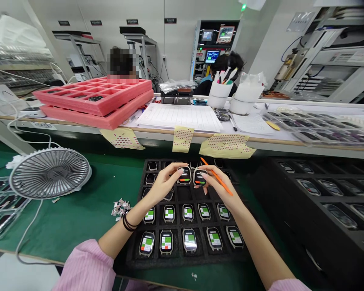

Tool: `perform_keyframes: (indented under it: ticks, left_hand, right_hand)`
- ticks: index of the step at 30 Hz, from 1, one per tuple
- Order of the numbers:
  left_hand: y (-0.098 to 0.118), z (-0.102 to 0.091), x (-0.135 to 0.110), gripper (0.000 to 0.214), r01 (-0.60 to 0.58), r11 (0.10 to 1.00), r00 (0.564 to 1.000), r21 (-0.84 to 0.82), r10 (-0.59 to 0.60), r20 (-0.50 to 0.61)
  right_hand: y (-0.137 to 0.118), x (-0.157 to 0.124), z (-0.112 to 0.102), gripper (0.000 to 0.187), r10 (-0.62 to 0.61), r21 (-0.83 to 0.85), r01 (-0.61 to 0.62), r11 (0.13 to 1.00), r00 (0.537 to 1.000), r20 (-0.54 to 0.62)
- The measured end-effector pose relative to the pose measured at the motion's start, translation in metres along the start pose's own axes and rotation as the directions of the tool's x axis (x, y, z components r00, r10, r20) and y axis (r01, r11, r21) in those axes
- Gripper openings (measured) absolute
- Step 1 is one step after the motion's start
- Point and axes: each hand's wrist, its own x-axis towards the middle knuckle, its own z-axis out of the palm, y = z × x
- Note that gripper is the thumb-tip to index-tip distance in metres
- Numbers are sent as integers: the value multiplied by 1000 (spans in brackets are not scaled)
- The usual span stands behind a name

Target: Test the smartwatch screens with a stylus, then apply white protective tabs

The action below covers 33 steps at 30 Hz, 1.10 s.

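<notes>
My left hand (169, 178) grips a smartwatch body (185, 175) without a strap, its screen lit. Close beside it, a second lit smartwatch body (199, 178) is held in my right hand (211, 178). An orange stick, perhaps a pen (216, 177), also rests in my right hand, slanting back over the wrist. Both hands are above a black foam tray (185, 260) with rows of pockets. Its two nearest rows hold watches with green and white screens, such as this watch (189, 240). Watches in the far rows have dark screens and are partly hidden by my hands.
At left stand a grey fan (50, 173) and scattered small scraps (120, 208). Black foam trays (330, 218) with more watches are stacked at right. On the shelf ahead sit pink foam trays (94, 97), paper sheets (178, 117) and a pen cup (220, 95). Two people sit beyond.
</notes>
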Motion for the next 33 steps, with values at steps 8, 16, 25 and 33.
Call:
perform_keyframes:
  ticks: [8,16,25,33]
  left_hand:
    - [4,0,-6,36,-15,1000,1000,7,15,17]
    - [3,0,-5,36,-51,998,998,28,50,35]
    - [0,-1,-3,39,-58,990,998,129,52,45]
    - [4,2,-3,41,-65,979,997,193,57,46]
  right_hand:
    - [7,-1,1,26,-9,-16,9,1000,1000,-7]
    - [-1,-5,2,29,4,-36,-3,999,999,45]
    - [8,0,-3,37,-24,2,24,1000,992,123]
    - [10,0,-3,35,-22,12,21,1000,997,79]
